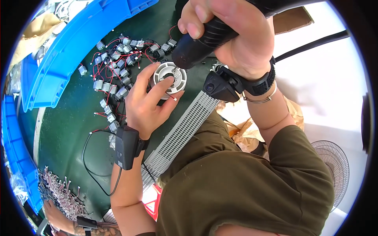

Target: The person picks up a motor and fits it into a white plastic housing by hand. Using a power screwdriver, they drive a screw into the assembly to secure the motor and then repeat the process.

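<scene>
My left hand (142,108) grips a round white plastic housing (182,82) on the green tabletop, its fingers around the rim and one fingertip pressing near the centre. A small motor appears to sit in the housing's middle, partly covered by that finger. My right hand (248,45) is wrapped around a black electric screwdriver (191,50) from above. The driver's bit points down into the housing, at or close to a spot beside the centre; whether a screw is under it is too small to tell. A short wire with a white plug (174,98) hangs by my left fingers.
Several small silver motors (120,59) with red and black wires lie left of the housing. A blue bin (65,59) stands beyond, another (17,149) at far left. A perforated grey strip (185,126) edges the table. A co-worker's hand (57,216) is by wire bundles (65,192).
</scene>
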A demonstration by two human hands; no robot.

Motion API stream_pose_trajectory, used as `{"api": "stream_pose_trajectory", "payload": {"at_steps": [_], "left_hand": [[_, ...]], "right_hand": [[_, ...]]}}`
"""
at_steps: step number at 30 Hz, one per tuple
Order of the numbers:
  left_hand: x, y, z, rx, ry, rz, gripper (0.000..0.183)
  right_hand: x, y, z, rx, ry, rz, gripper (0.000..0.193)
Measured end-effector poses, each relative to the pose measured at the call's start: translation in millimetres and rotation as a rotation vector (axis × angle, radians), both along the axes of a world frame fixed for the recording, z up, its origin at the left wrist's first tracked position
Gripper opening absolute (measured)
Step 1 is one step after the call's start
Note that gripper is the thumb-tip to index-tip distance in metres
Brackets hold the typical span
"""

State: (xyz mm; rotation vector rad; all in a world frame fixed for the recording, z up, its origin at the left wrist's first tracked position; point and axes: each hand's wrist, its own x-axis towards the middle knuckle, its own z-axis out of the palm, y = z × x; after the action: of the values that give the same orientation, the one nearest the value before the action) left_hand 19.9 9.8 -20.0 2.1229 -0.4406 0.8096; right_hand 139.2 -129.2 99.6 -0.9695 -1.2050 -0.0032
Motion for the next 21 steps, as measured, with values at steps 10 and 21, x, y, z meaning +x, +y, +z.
{"api": "stream_pose_trajectory", "payload": {"at_steps": [10,21], "left_hand": [[-0.6,2.3,-1.9,0.004,0.022,0.001,0.035],[-9.2,-2.1,28.9,-0.217,0.221,0.171,0.029]], "right_hand": [[-34.1,-3.9,10.2,-0.045,0.593,-0.05,0.049],[-39.8,-1.1,31.0,-0.114,0.576,-0.098,0.05]]}}
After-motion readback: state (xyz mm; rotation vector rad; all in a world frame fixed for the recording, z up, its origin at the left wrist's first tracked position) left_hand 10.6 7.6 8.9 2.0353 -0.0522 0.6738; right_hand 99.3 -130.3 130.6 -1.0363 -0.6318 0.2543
